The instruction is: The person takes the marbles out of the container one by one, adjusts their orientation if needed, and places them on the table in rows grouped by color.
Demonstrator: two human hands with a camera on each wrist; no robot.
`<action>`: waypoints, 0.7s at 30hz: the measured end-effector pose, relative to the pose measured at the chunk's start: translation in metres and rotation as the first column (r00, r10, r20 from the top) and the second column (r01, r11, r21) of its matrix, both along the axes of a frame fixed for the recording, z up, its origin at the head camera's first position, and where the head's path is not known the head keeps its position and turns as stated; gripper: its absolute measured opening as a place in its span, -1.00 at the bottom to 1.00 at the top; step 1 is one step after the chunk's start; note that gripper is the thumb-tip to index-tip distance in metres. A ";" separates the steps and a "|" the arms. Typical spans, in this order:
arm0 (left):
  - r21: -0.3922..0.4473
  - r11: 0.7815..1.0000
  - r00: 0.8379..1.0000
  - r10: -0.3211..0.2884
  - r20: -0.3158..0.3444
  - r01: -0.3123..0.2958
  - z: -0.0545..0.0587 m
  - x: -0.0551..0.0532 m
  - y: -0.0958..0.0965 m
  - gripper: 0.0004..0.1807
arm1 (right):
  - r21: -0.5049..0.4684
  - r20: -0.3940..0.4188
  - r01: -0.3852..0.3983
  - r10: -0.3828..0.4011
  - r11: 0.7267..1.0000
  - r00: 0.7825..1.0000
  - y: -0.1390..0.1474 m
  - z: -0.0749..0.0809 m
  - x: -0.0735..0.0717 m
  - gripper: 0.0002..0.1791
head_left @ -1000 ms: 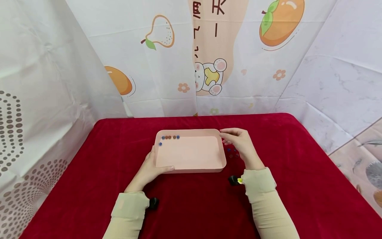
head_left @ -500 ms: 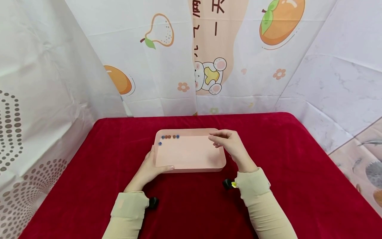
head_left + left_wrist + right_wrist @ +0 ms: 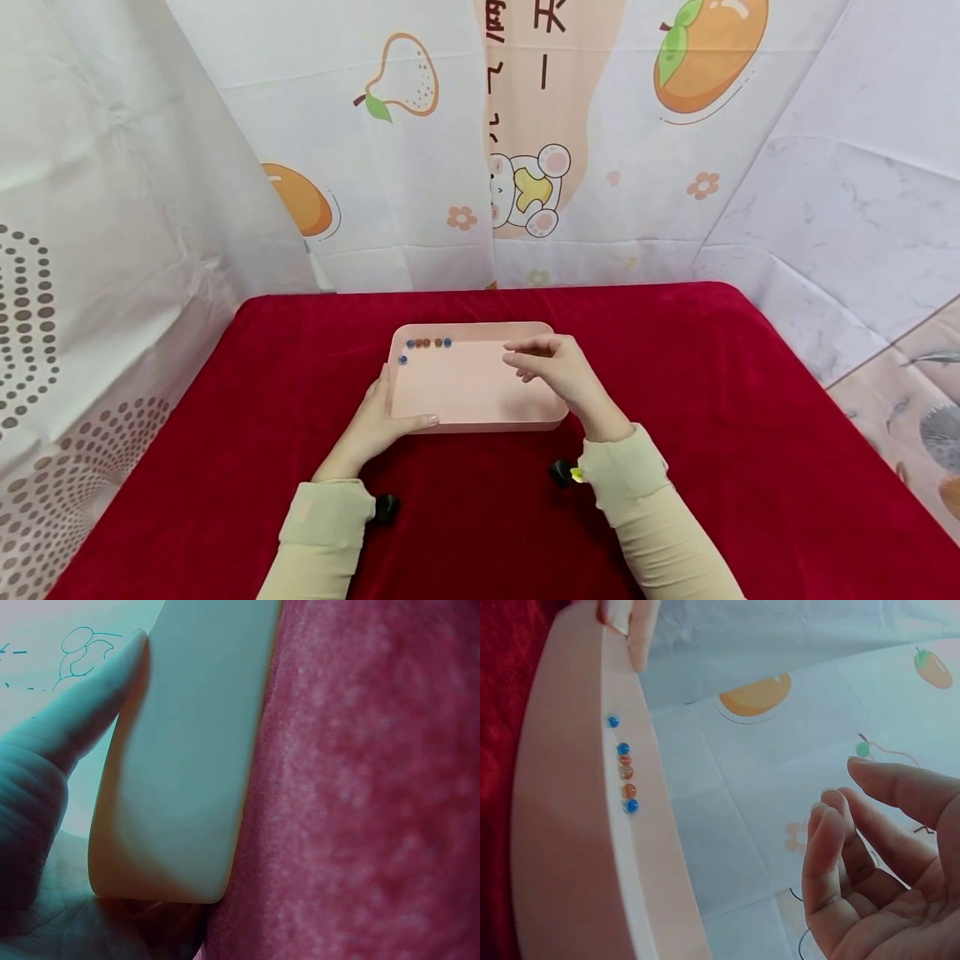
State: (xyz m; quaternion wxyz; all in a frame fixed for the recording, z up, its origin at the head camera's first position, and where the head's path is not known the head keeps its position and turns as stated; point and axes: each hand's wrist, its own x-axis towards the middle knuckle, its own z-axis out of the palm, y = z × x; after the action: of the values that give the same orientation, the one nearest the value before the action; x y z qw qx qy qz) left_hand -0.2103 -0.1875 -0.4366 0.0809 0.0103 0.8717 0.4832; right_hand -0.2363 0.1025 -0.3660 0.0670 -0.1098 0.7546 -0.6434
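A shallow pink tray point(image 3: 480, 400) with rounded corners lies on the red cloth. My left hand point(image 3: 375, 419) grips its near left corner; in the left wrist view the thumb point(image 3: 97, 705) presses along the tray's wall point(image 3: 195, 750). Small blue and orange-brown glass marbles point(image 3: 427, 343) line the back left inside, with one blue marble point(image 3: 402, 360) just in front. Over the tray's right half hovers my right hand point(image 3: 558, 367), fingers curled, thumb and fingertips slightly apart. No marble shows between them, and I cannot tell whether they hide one.
The red velvet cloth point(image 3: 465, 508) covers the table. Behind it hangs a white printed curtain point(image 3: 420, 183), with more pale sheets point(image 3: 810, 192) at the sides. A black wrist camera point(image 3: 561, 473) sits beside the right sleeve.
My right hand has moved left and slightly nearer, from the tray's right edge to above its inside. Loose marbles seen beside the tray are now hidden under that arm. The left hand has stayed put.
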 end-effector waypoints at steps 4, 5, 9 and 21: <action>-0.015 1.000 1.000 0.004 0.002 -0.004 0.000 -0.001 0.000 0.38 | 0.023 0.001 -0.019 0.019 1.000 1.000 -0.007 -0.004 0.000 -0.69; -0.019 1.000 1.000 0.006 0.004 -0.006 0.000 -0.001 0.000 0.39 | 0.026 0.002 -0.025 0.025 0.999 1.000 -0.008 -0.005 -0.001 -0.69; -0.008 1.000 1.000 0.007 0.005 -0.007 -0.001 -0.001 -0.001 0.38 | 0.042 0.003 -0.049 0.049 0.998 0.999 -0.012 -0.010 -0.002 -0.68; 0.002 1.000 1.000 0.004 0.006 -0.004 -0.001 -0.001 -0.001 0.36 | 0.102 0.044 -0.100 0.095 0.990 0.994 -0.024 -0.013 -0.012 -0.62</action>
State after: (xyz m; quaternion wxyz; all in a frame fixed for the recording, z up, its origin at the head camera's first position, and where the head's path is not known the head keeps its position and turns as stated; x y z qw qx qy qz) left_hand -0.2110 -0.1884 -0.4378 0.0824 0.0072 0.8709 0.4844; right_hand -0.2480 0.0780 -0.3794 0.1188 -0.1303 0.7795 -0.6010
